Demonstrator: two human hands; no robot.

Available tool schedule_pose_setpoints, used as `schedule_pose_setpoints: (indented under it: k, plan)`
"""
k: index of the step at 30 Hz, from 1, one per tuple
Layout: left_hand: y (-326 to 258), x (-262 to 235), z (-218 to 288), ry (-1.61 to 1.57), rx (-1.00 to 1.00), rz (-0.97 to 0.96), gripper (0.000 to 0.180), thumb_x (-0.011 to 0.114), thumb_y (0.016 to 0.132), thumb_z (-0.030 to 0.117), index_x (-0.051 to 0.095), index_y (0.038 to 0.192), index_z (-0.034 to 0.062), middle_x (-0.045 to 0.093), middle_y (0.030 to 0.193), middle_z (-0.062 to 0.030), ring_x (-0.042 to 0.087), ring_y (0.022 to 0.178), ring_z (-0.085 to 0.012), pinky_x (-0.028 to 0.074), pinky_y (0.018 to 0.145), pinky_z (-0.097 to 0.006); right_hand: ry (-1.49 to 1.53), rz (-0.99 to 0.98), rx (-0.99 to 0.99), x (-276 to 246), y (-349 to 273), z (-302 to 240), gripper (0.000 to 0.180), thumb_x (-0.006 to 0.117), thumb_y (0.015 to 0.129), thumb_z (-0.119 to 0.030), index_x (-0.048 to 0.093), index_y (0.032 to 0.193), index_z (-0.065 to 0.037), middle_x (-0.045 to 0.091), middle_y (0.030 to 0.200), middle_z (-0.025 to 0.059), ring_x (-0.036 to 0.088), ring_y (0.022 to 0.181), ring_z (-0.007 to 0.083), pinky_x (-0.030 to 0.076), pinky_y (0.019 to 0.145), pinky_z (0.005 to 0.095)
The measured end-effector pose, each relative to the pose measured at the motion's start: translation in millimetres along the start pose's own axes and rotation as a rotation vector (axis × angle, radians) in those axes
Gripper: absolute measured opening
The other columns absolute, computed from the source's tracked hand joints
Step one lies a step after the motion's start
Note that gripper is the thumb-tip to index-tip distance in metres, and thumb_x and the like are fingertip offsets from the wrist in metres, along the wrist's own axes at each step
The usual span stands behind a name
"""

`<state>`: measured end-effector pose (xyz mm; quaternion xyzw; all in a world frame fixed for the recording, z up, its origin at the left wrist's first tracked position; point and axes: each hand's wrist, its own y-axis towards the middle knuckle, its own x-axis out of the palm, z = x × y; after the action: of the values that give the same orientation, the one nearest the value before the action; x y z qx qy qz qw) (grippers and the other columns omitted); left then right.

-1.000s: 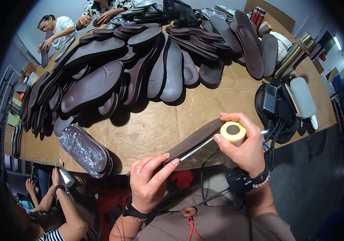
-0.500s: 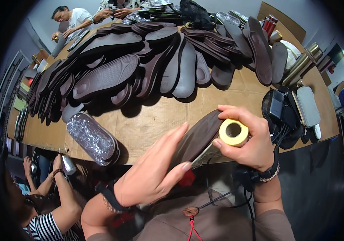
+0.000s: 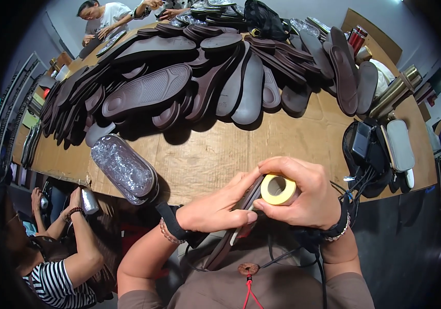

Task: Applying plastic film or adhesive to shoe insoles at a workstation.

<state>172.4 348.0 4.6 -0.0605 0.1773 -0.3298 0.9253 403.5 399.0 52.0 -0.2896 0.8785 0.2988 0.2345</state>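
Observation:
My left hand point(image 3: 220, 206) is closed on a small stack of dark brown insoles point(image 3: 219, 253), thumb on the near side and fingers behind. The stack stands edge-on in front of my body, with its lower end hanging past the table edge. My right hand point(image 3: 310, 193) grips a yellow-rimmed roll of tape point(image 3: 268, 191) between thumb and fingers. The roll sits against the upper end of the insoles, and my right fingertips reach over that end. Whether a strip of tape runs off the roll cannot be made out. A bundle of insoles in shiny clear film point(image 3: 124, 167) lies to the left.
A large heap of dark insoles point(image 3: 148, 92) covers the far side of the cardboard-topped table point(image 3: 303, 136). At right lie a black mesh bag with cables point(image 3: 364, 154), a grey case point(image 3: 400, 144) and a metal cylinder point(image 3: 398, 90). Co-workers sit at far left and near left.
The insoles have turned from showing a broad face to standing edge-on. My hands have drawn closer together, the right one moving left and down with the tape roll. The view has shifted slightly.

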Motion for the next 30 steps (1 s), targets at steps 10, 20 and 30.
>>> schedule_pose_setpoints:
  k: [10, 20, 30]
  plan:
    - [2, 27, -30, -0.165, 0.192, 0.184, 0.107, 0.066, 0.088, 0.027, 0.005, 0.173, 0.0094, 0.035, 0.147, -0.0241, 0.045, 0.134, -0.0383, 0.040, 0.116, -0.043, -0.007, -0.172, -0.051, -5, -9, 8, 0.076, 0.091, 0.077, -0.016, 0.051, 0.140, 0.000, 0.059, 0.127, 0.0225, 0.066, 0.110, 0.0391, 0.056, 0.092, 0.0417]
    - [4, 41, -24, -0.056, 0.197, 0.327, 0.114, 0.071, 0.080, 0.036, 0.011, 0.172, 0.0063, 0.036, 0.147, -0.0273, 0.041, 0.138, -0.0439, 0.034, 0.121, -0.050, -0.218, 0.180, 0.014, 8, -20, 3, 0.056, 0.094, 0.074, -0.010, 0.067, 0.123, -0.001, 0.070, 0.108, 0.0166, 0.073, 0.094, 0.0323, 0.059, 0.080, 0.0376]
    - [4, 44, -23, -0.038, 0.184, 0.345, 0.117, 0.070, 0.076, 0.038, 0.011, 0.173, 0.0077, 0.035, 0.150, -0.0269, 0.039, 0.142, -0.0434, 0.034, 0.122, -0.050, -0.273, 0.201, 0.062, 12, -22, 0, 0.054, 0.093, 0.074, -0.009, 0.067, 0.121, -0.002, 0.070, 0.106, 0.0162, 0.073, 0.093, 0.0330, 0.059, 0.078, 0.0385]
